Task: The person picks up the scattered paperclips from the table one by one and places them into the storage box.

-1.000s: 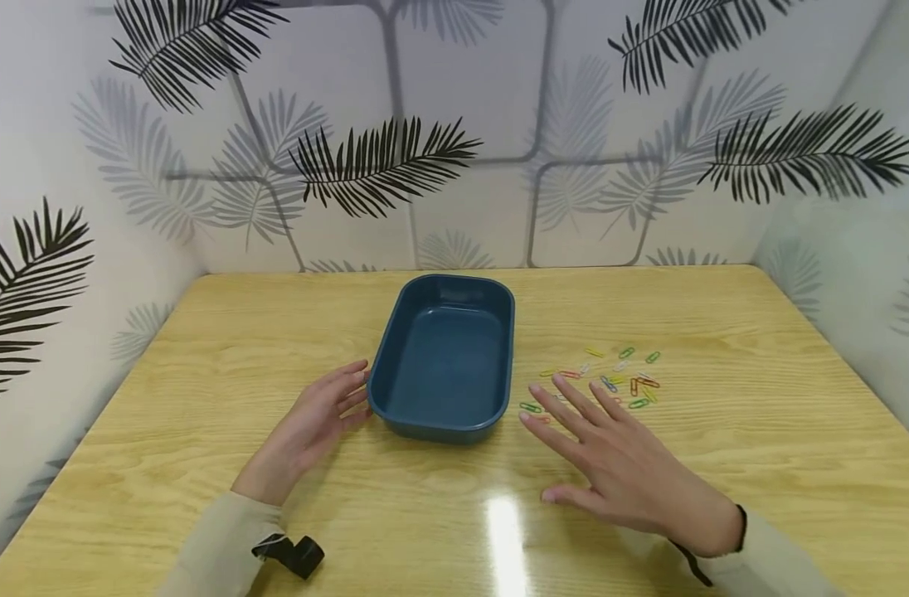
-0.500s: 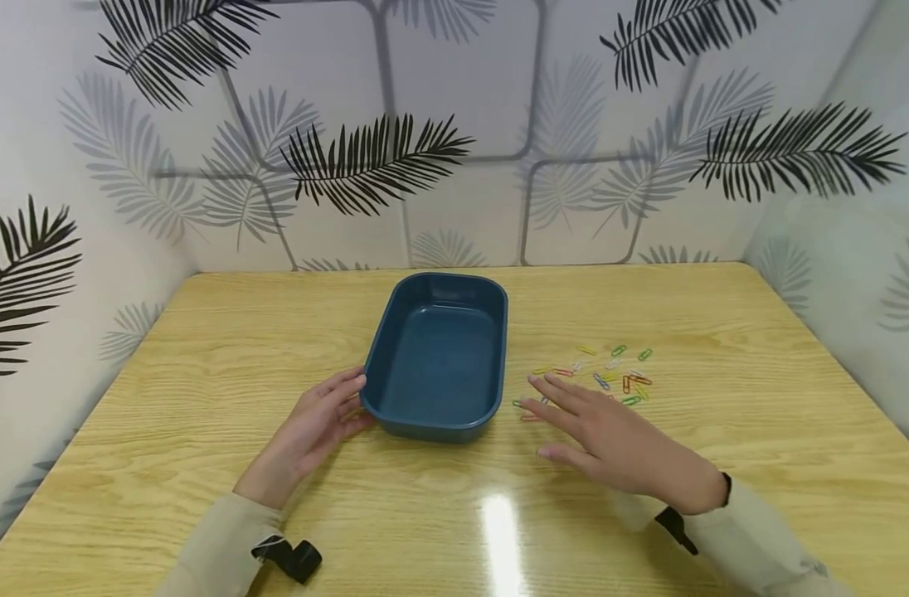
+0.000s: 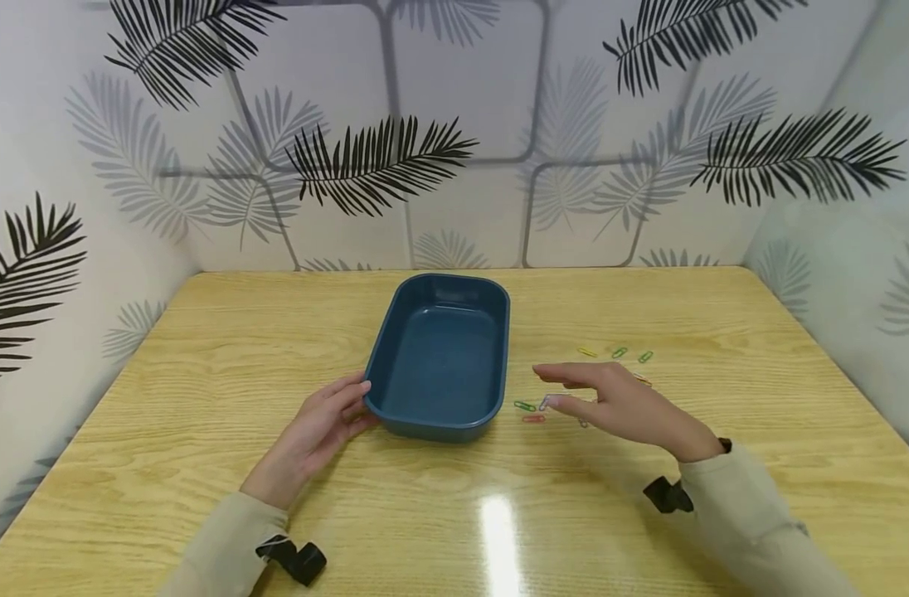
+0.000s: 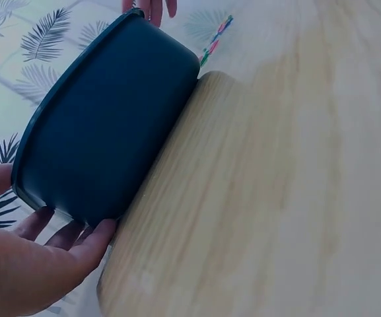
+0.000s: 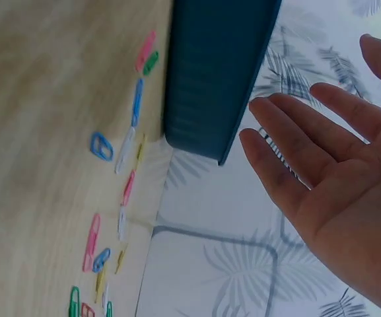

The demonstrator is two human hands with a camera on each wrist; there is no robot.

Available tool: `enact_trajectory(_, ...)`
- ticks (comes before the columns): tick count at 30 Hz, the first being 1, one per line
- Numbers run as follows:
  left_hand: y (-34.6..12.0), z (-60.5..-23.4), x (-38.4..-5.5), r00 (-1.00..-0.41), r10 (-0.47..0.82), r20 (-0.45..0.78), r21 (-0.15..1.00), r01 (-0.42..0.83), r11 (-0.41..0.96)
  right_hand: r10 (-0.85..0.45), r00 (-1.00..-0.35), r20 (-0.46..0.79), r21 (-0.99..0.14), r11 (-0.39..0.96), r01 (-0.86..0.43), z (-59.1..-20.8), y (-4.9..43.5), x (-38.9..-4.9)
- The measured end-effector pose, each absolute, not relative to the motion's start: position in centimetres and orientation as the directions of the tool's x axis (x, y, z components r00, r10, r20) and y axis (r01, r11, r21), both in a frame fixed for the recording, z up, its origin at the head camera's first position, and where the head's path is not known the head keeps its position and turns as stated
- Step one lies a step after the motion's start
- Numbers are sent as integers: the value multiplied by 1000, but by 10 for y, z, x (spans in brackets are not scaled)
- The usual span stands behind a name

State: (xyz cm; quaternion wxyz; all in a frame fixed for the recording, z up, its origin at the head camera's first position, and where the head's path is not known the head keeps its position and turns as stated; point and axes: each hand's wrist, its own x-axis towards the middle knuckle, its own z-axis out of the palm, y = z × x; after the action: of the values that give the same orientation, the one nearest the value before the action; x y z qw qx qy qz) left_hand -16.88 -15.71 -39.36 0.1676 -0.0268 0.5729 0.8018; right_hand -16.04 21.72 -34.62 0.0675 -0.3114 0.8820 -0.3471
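Note:
A dark blue rectangular plastic bin [image 3: 434,430] stands on the wooden table, with nothing lying in it. My left hand [image 3: 314,435] rests its fingertips against the bin's near left side and rim; the left wrist view shows fingers [image 4: 88,247] touching the wall. To the right of the bin, my right hand [image 3: 629,408] hovers over scattered paper clips with its fingers extended and nothing held. Several coloured paper clips lie flat there, such as a green paper clip [image 3: 525,406] and a blue paper clip [image 5: 102,146]. In the head view the right hand hides some of them.
The pale wooden table [image 3: 260,332] reaches back to a wall [image 3: 469,99] papered with a leaf pattern. Side walls stand close at the left and right. A bright light reflection shows on the tabletop at the front.
My right hand has turned from palm down to more edge-on, its fingers drawing together above the paper clips. My left hand has closed the small distance to the bin's rim.

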Motion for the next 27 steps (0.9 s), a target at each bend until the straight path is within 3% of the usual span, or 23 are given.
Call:
enact_trajectory(8,-155,-398,-168,-946,207,-248,876,-310,-369,-506,-854,119,-678,587,-442,-338,229,-187)
enact_trajectory(27,-151,-399,-167,-952,165,-258,881,-302,-364,-250,-965,73,-733,643,-223,-336,288,-221)
